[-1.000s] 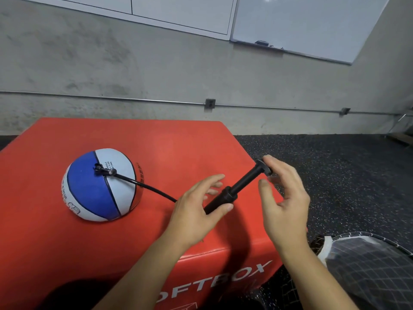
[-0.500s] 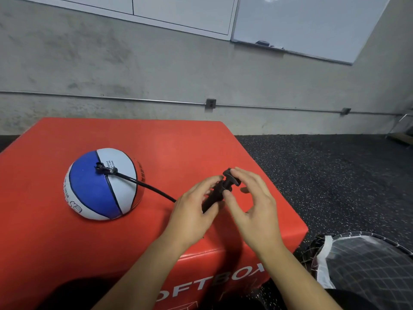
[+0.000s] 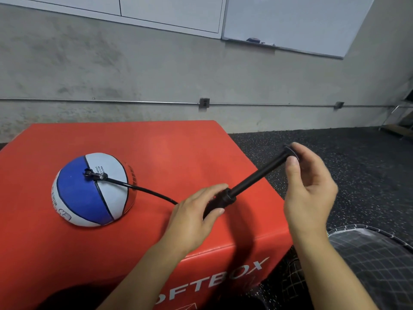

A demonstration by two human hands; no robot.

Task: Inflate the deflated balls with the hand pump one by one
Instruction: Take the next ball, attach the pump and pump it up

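Here one ball (image 3: pixel 93 190) sits on the left part of the red box (image 3: pixel 167 153), sagging into a dome with a flat underside, plainly short of air. Its panels are blue and white with dark seams, a strip of red showing on its right edge, and small print runs near the valve on top.

One black hand pump (image 3: pixel 243 186) lies at a slant above the box's right front corner, its long axis running from lower left to upper right. The rod is drawn out, with the handle end pointing up and to the right, out past the box edge over the dark speckled floor (image 3: pixel 357 164). From the barrel's lower end a single thin black hose (image 3: pixel 152 193) curves left across the box top to the fitting in the ball's valve.

The left hand (image 3: pixel 194 218) grips the barrel, fingers and thumb curled round it. The right hand (image 3: pixel 310 189) holds the handle, its fingers curled over the end and thumb against the rod.

A net of dark mesh (image 3: pixel 375 260) lies at the lower right.
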